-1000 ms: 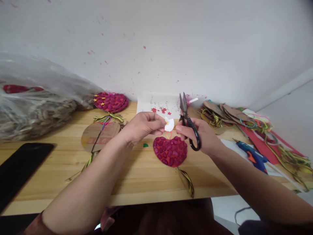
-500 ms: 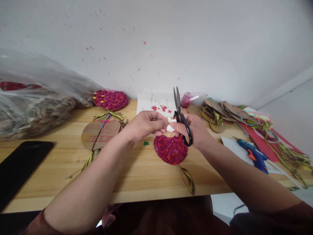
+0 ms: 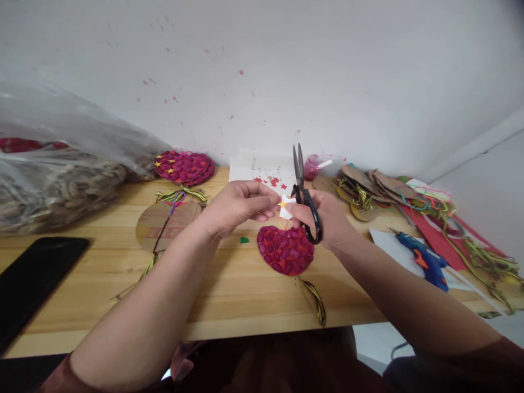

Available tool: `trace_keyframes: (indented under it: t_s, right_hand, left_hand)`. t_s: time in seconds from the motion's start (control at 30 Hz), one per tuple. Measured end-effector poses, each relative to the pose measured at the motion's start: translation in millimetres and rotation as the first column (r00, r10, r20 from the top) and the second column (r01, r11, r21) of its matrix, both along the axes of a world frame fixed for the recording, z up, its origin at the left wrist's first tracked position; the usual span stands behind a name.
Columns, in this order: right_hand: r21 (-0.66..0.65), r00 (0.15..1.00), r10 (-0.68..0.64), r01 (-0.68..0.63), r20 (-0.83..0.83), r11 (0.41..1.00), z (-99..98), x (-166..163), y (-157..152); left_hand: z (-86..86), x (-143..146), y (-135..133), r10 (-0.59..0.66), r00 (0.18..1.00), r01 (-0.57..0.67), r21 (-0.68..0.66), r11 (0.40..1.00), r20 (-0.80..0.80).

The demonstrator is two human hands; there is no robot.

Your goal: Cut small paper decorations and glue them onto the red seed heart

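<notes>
"Start at your fingertips: what are they doing?"

"On my left hand (image 3: 245, 207), thumb and fingers are bunched together at the left edge of a small white paper (image 3: 290, 212). They meet it right by a yellow star (image 3: 283, 204), though I can't tell whether they have hold of it."

"And the right?"

"My right hand (image 3: 329, 221) grips the scissors (image 3: 308, 200), handles down against the palm, blades pointing up towards the wall and slightly apart. My right thumb also lies on the white paper."

"How are your arms set?"

"Both forearms reach forward and inward over the table (image 3: 254, 311), dark red sleeves up near the elbows, so my hands nearly meet in front of me. The left shows its back, knuckles uppermost."

"Where is that paper, exactly?"

"Between my fingertips, in front of the wall and just beyond the magenta heart (image 3: 285, 251), which lies on the table with a yellow-green tassel (image 3: 316, 305) at its near end."

"Further out?"

"A green scrap (image 3: 244, 240) to the heart's left, a white sheet with red stars (image 3: 275, 182) behind my hands, and a blue glue gun (image 3: 426, 259) beyond my right wrist."
</notes>
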State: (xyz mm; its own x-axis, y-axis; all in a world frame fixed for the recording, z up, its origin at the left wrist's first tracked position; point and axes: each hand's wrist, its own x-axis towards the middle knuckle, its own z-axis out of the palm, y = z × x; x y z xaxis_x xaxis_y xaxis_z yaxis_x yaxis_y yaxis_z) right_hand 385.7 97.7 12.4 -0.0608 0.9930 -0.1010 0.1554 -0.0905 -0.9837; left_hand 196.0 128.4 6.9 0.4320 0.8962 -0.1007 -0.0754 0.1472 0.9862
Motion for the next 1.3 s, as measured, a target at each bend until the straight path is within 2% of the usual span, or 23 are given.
trace_keyframes:
  t_s: [0.1,0.23,0.37,0.53,0.9,1.3]
  right_hand:
    - [0.008,0.999,0.008,-0.008,0.035,1.0,-0.2,0.9,0.8]
    - [0.01,0.999,0.031,-0.031,0.031,0.999,-1.0,3.8,2.1]
    - [0.029,0.998,0.058,-0.059,0.005,0.998,-2.3,6.3,2.7]
    - [0.023,0.998,0.058,-0.059,0.025,0.998,0.1,5.6,1.7]
    - [0.028,0.998,0.069,-0.068,-0.014,0.997,-0.1,5.2,1.7]
    - [0.016,0.999,0.034,-0.034,-0.021,0.999,-1.1,3.9,2.6]
  left_hand:
    - [0.4,-0.9,-0.7,0.043,0.998,-0.035,0.134,0.99,-0.055]
    - [-0.8,0.5,-1.6,0.088,0.989,-0.043,0.33,0.943,-0.121]
    - [-3.2,3.4,-2.9,0.12,0.982,-0.044,0.442,0.896,-0.145]
    - [-5.1,3.9,-3.6,0.139,0.975,-0.036,0.499,0.866,-0.171]
    - [-3.4,3.1,-4.9,0.165,0.964,-0.029,0.533,0.845,-0.209]
    - [-3.0,2.5,-4.8,0.223,0.943,-0.019,0.627,0.779,-0.248]
